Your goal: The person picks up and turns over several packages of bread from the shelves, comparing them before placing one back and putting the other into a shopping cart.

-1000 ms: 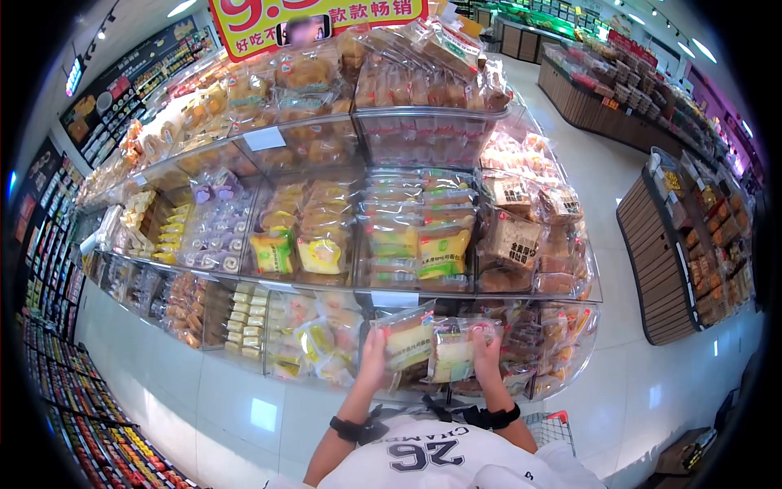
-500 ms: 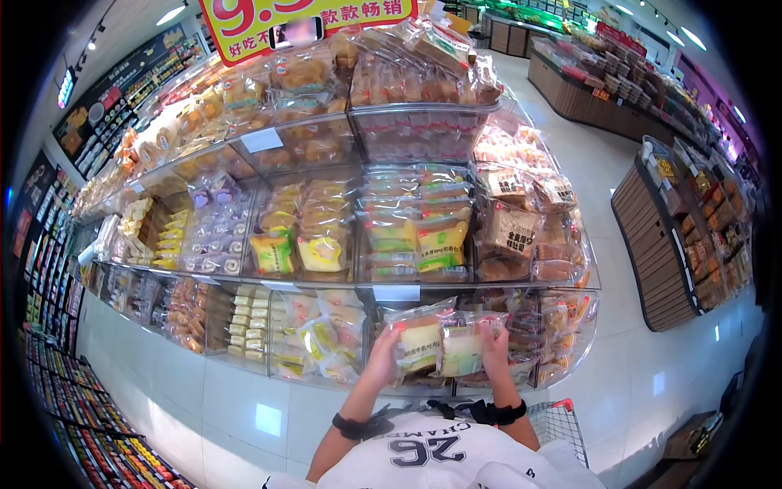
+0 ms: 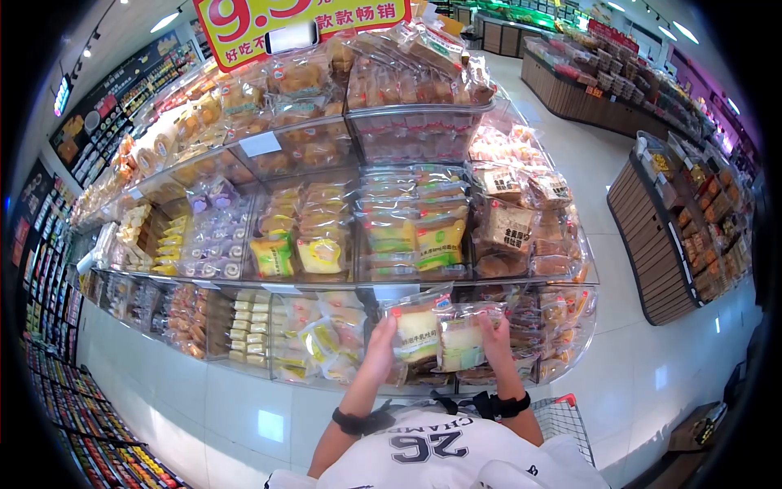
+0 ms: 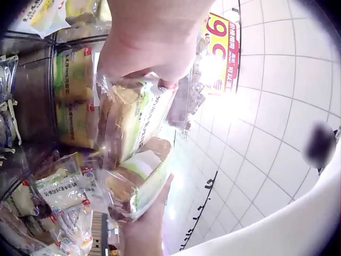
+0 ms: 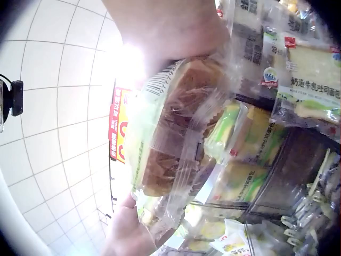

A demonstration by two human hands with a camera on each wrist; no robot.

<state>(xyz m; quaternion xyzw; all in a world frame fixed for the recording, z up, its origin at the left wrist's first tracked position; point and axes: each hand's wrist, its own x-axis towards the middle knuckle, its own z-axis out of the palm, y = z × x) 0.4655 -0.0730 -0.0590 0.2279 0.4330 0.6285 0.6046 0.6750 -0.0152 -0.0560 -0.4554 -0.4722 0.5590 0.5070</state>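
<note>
In the head view my left hand [image 3: 380, 349] grips a clear-wrapped pack of sliced toast [image 3: 418, 336] by its left edge. My right hand [image 3: 496, 342] holds a second wrapped toast pack [image 3: 462, 344] by its right edge. Both packs are side by side, labels towards me, over the lowest shelf bin. The left wrist view has my left fingers curled over the near pack [image 4: 141, 114], with the other hand [image 4: 146, 229] beyond. From the right wrist, the brown crust and a barcode show on the right-hand pack [image 5: 184, 128].
Tiered bread shelves [image 3: 399, 275] stand in front, with packed toast [image 3: 442, 243] above my hands and yellow-labelled bags [image 3: 322, 342] to the left. A wire shopping cart [image 3: 566, 420] is close at my right side. Another wood-panelled stand [image 3: 652, 244] is further right.
Both packs have risen slightly and turned so their labels face me more squarely; the left one tilts less. My hands keep their hold on them.
</note>
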